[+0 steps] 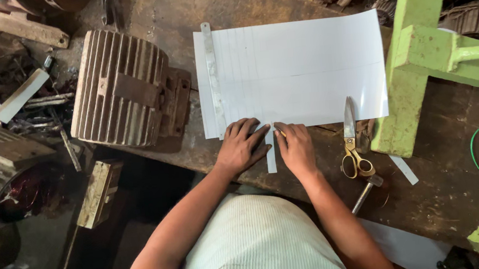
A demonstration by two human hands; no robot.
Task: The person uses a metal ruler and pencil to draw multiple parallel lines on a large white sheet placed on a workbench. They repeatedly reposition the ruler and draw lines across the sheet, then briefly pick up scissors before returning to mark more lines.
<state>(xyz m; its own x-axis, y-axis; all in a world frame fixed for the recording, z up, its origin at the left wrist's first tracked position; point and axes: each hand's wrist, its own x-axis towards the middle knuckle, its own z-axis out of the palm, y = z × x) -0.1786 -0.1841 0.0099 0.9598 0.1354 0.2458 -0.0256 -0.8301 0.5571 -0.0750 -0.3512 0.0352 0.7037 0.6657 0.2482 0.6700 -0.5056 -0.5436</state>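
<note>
Sheet: I am working at the near edge of a large white sheet (303,68) that is lying flat on the dark wooden bench (446,191), with faint parallel lines ruled down its left part.
Strip: I am pressing on a narrow white strip (271,157) that is hanging out from the sheet's near edge toward me; whether it is cut free or still joined to the sheet, I cannot tell.
Handling: I am judging the sheet to be light, thin and springy, smooth enough to slide on the bench and quick to crease, so flat pressure at the sheet's near edge, on either side of the strip, looks like the best hold.
Left hand: I am laying my left hand (242,147) palm down on the sheet's near edge, fingers spread and flat, gripping nothing.
Right hand: I am resting my right hand (295,147) just right of the strip, fingers close together and pressing down, not closing around anything.
Ruler: a grey metal ruler (213,79) is lying along the sheet's left side.
Scissors: yellow-handled scissors (352,142) are lying at the sheet's near right corner.
Motor: a ribbed motor housing (120,87) is sitting left of the sheet.
</note>
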